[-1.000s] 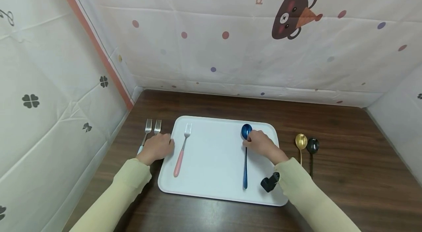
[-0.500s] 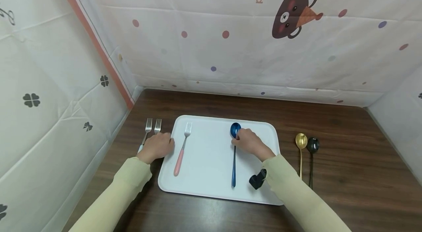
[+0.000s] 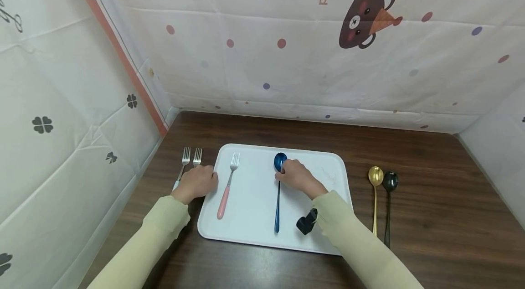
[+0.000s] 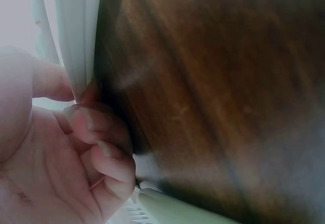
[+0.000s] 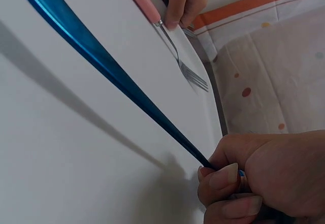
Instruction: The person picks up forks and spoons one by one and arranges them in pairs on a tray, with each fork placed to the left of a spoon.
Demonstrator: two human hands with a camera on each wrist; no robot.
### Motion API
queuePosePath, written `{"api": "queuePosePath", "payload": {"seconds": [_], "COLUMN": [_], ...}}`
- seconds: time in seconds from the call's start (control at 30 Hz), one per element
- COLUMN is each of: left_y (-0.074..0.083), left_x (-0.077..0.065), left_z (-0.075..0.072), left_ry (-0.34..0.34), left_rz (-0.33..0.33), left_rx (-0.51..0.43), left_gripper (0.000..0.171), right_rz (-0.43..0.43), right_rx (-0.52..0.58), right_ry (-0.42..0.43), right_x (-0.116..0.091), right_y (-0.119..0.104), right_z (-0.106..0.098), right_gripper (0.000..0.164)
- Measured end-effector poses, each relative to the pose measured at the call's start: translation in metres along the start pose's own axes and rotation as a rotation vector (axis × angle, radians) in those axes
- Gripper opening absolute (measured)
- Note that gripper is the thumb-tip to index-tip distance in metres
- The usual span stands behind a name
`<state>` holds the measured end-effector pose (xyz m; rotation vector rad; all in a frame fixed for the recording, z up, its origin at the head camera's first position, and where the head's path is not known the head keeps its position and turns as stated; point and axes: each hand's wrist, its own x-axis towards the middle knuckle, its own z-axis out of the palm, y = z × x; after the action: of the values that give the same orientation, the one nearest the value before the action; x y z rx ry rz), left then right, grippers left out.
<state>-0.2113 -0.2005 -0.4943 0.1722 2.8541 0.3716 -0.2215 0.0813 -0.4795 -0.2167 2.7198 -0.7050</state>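
Note:
My right hand (image 3: 296,175) pinches a shiny blue spoon (image 3: 277,209) by the neck, just below its bowl. In the right wrist view the blue handle (image 5: 117,74) slants over the white tray (image 3: 254,229) and casts a shadow on it. My left hand (image 3: 198,182) holds the tray's left edge; in the left wrist view its thumb and curled fingers (image 4: 101,127) pinch the rim (image 4: 76,41). A fork with a pink handle (image 3: 223,202) lies on the tray's left part, between the two hands.
Two more forks (image 3: 186,156) lie on the brown wooden table (image 3: 426,216) left of the tray, their handles partly behind my left hand. A gold spoon (image 3: 375,179) and a black spoon (image 3: 390,184) lie to its right. Patterned white cloth (image 3: 229,70) walls in the table.
My right hand has carried the blue spoon leftward across the tray, from its right part toward the middle. The left hand stays at the tray's edge.

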Motion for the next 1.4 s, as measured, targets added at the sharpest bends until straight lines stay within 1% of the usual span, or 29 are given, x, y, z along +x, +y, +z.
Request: {"api": "queuePosePath", "payload": {"seconds": [0.23,0.57,0.73,1.17,1.4], "left_y": [0.000,0.000,0.000,-0.001,-0.001], "left_x": [-0.001,0.000,0.000,0.002,0.003], "left_z": [-0.001,0.000,0.000,0.002,0.003], "left_ry": [-0.006,-0.004,0.002,0.002,0.000], "left_rz": [-0.004,-0.006,-0.001,-0.003,-0.006], "left_rx": [0.000,-0.005,-0.004,-0.025,-0.029], "left_gripper": [0.029,0.029,0.029,0.029,0.030], "right_rz": [-0.005,-0.002,-0.009,-0.040,-0.018], "right_rx": [0.029,0.088,0.116,0.147,0.139], "right_ry": [0.003,-0.003,-0.003,0.009,0.017], "right_x": [0.003,0.006,0.008,0.012,0.014], "right_y": [-0.008,-0.018,-0.023,-0.033,-0.037], "right_z": [0.005,0.012,0.016,0.026,0.029], "right_gripper": [0.037,0.043,0.042,0.045,0.043]}}
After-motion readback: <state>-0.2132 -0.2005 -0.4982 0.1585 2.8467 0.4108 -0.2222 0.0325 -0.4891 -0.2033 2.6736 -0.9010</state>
